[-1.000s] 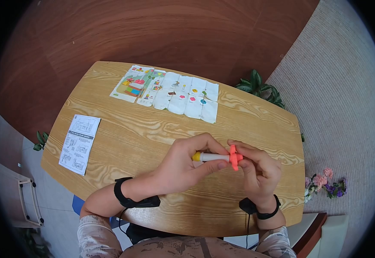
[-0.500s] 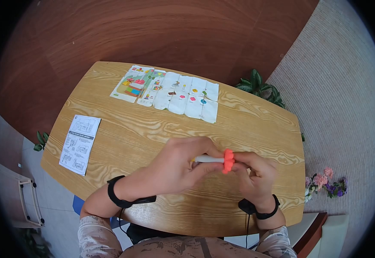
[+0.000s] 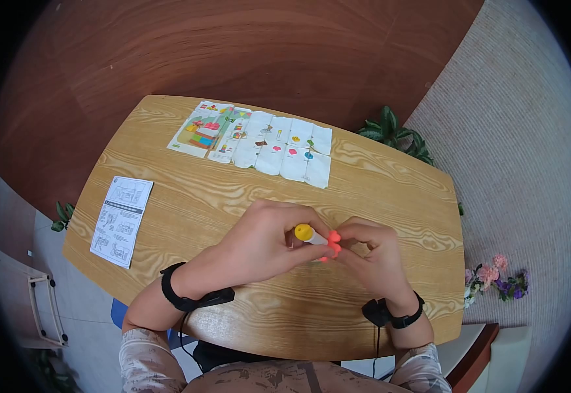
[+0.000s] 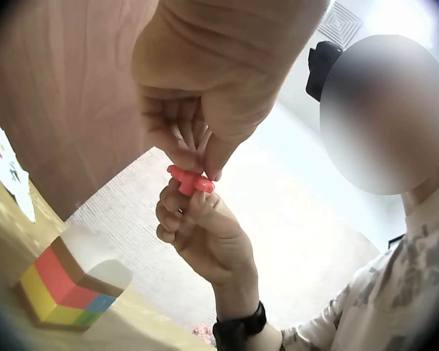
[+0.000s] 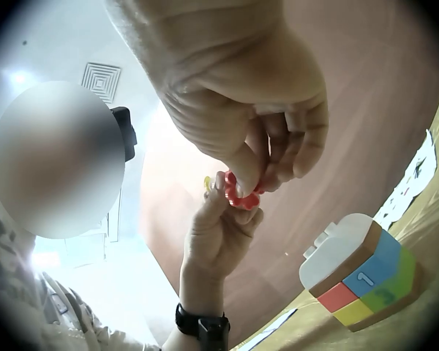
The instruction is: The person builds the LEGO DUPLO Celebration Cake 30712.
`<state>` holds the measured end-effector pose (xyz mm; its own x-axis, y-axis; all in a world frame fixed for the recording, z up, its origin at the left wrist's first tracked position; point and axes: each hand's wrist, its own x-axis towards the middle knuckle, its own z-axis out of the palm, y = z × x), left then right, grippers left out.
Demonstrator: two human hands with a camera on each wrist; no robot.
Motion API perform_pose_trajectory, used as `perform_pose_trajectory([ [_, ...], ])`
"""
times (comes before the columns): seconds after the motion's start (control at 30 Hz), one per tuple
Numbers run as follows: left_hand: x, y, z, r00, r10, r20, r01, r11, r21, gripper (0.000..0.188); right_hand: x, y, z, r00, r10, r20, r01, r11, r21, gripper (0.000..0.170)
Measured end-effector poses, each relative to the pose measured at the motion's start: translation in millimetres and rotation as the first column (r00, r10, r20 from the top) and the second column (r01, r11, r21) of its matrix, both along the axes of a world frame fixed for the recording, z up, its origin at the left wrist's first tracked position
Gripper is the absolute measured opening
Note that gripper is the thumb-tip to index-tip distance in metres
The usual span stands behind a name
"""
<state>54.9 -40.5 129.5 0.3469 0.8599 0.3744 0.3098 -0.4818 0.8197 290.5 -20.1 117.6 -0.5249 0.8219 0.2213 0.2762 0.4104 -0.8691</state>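
Over the table's near part, my left hand (image 3: 256, 242) pinches a short white tube (image 3: 317, 240) with a yellow end (image 3: 303, 232), which points up toward the head camera. My right hand (image 3: 374, 252) pinches a coral-pink flower-shaped toy piece (image 3: 334, 240) by its edge. This flower piece sits at the far end of the tube, where the fingertips of both hands meet. In the right wrist view its scalloped rim (image 5: 241, 199) shows between the fingers. Fingers cover most of the tube.
A toy block stack (image 4: 69, 281) with coloured sides and a white top stands on the table (image 3: 187, 196), hidden by the hands in the head view. An unfolded picture sheet (image 3: 266, 141) lies at the back, a printed instruction page (image 3: 122, 219) at the left.
Both hands have moved a little to the left with the tube and flower piece. The tube has tilted so that its yellow end faces up, and the flower piece has turned with it.
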Motion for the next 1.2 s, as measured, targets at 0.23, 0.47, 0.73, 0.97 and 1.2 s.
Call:
perform_pose_trajectory([
  [0.23,1.9,4.2,-4.4,0.984,0.018,-0.178,-0.028,0.998,-0.057,0.020,-5.8,14.9,-28.9,0.999,0.014,0.045,-0.014,1.000,-0.012,0.018],
  [0.47,5.1,7.4,-18.0,0.949,0.015,-0.316,-0.019,1.000,-0.008,0.021,-10.7,19.5,-44.8,0.990,0.010,0.140,-0.010,1.000,-0.001,0.023],
  [0.73,6.6,5.9,-15.3,0.947,0.011,-0.321,-0.015,1.000,-0.011,0.022,-10.7,15.3,-28.3,0.962,-0.018,0.274,-0.007,0.996,0.089,0.030],
  [0.97,7.4,3.6,-14.5,0.952,0.003,-0.305,0.004,1.000,0.023,0.022,-7.0,-0.1,6.6,0.931,0.057,0.360,-0.104,0.988,0.111,0.048],
  [1.2,12.1,-1.5,-13.1,0.944,0.012,-0.329,-0.003,1.000,0.028,0.024,-6.0,-4.3,1.6,0.935,0.055,0.350,-0.120,0.979,0.167,0.045],
])
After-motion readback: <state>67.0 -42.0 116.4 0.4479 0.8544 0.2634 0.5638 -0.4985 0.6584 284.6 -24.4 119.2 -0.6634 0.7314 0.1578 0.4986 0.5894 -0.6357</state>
